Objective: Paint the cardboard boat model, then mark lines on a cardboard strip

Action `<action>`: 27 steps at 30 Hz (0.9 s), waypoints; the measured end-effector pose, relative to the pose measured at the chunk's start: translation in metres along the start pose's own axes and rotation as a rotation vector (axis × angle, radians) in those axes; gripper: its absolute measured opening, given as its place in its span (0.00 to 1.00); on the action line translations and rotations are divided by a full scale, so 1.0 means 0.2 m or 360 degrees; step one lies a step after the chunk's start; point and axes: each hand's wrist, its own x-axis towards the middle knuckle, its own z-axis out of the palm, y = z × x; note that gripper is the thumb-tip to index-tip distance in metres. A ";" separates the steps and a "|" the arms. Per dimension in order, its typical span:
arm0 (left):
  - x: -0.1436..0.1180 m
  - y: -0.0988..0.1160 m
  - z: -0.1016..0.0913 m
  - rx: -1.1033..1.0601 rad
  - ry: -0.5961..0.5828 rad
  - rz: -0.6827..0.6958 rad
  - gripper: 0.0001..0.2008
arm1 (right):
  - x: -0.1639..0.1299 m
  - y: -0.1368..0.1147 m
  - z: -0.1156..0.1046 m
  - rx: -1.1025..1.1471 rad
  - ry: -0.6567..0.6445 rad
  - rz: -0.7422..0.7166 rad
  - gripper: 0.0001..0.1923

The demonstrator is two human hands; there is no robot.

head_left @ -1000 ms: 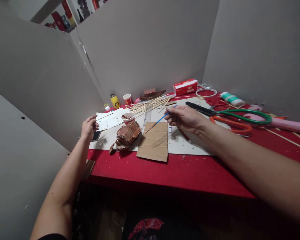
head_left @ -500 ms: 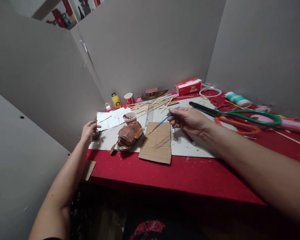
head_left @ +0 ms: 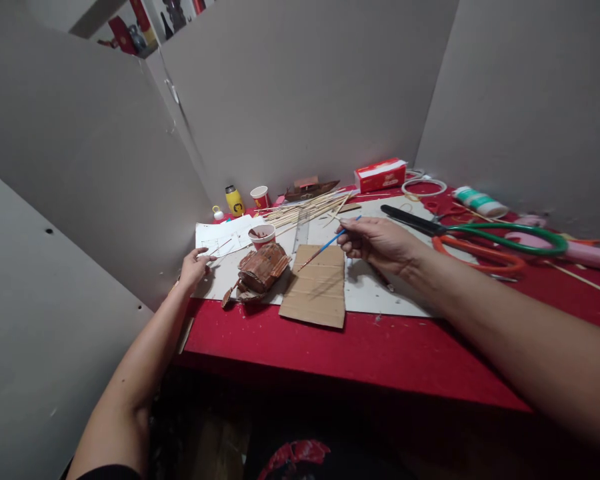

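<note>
My left hand [head_left: 194, 265] had come down over the last second: a moment before it was raised above the white sheets [head_left: 223, 237] with a dark phone-like thing under it, and now it lay at the near left corner of the white board [head_left: 380, 297], fingers loosely curled, pinching what looked like a thin stick [head_left: 220, 248] that pointed away from it toward the sheets; the dark thing no longer showed, and I could not tell where it had gone. Just to the right of that hand sat the brown model roof [head_left: 263, 267], with the red paper cup [head_left: 262, 235] of brown paint right behind it, both where they had been. Further right lay the cardboard piece [head_left: 316, 285], and over its far edge hovered the tip of the blue paintbrush [head_left: 329, 243], which my right hand [head_left: 377, 241] held closed in a pen grip, the handle running up past my fingers. That hand had barely shifted, so I judged the brush was waiting while the left hand settled nearer the roof, ready to steady it for more paint. Beyond my right hand spread the bundle of bamboo sticks [head_left: 305, 208], and to its right, well apart on the red table [head_left: 360, 343], lay the big scissors [head_left: 480, 237] with green and orange handles.
</note>
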 end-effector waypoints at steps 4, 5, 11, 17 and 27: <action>0.03 -0.01 0.05 0.0062 -0.0054 0.0029 0.22 | 0.00 0.00 0.00 0.0062 0.0029 0.0090 0.18; 0.04 -0.02 0.06 0.0076 -0.0071 0.0038 0.22 | 0.00 0.00 0.00 0.0072 0.0033 0.0097 0.18; 0.11 -0.02 0.14 0.0132 -0.0184 0.0103 0.26 | 0.01 0.00 0.00 0.0099 0.0047 0.0120 0.18; 0.14 0.08 0.13 0.0105 -0.0027 0.0266 0.18 | 0.00 -0.01 -0.01 0.0104 0.0049 0.0110 0.18; -0.12 0.26 -0.04 -0.0257 -0.0027 0.0027 0.12 | 0.01 0.00 -0.01 0.0081 -0.0015 0.0108 0.19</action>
